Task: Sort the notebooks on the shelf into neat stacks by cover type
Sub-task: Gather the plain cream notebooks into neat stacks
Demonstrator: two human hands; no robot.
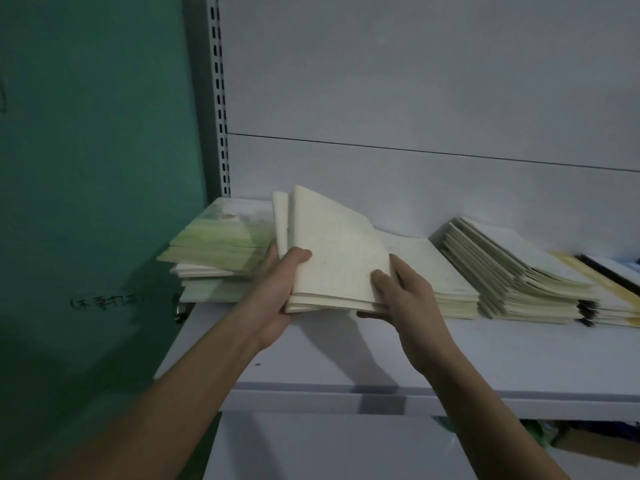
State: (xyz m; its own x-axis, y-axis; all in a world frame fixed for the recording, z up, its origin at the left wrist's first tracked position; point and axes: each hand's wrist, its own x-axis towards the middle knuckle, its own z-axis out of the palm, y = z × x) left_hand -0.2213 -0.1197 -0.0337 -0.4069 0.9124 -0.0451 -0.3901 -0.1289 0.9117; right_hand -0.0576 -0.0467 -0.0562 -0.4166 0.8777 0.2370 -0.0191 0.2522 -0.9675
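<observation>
Between both hands is a bundle of cream speckled notebooks (336, 247), tilted up above the white shelf (346, 358). My left hand (277, 296) grips its left edge, thumb on the top cover. My right hand (401, 292) holds the lower right corner, fingers on top and thumb underneath. A green-covered stack (214, 244) lies at the left. A flat cream stack (440, 271) sits just behind the bundle, and a slanted, fanned cream pile (509, 268) leans to its right. Yellow and dark-edged notebooks (609, 289) lie at the far right.
A slotted metal upright (219, 98) stands at the shelf's back left beside a green wall (97, 150) with handwriting. The grey back panel (415, 81) closes the rear. Boxes (588, 441) sit on the level below at right.
</observation>
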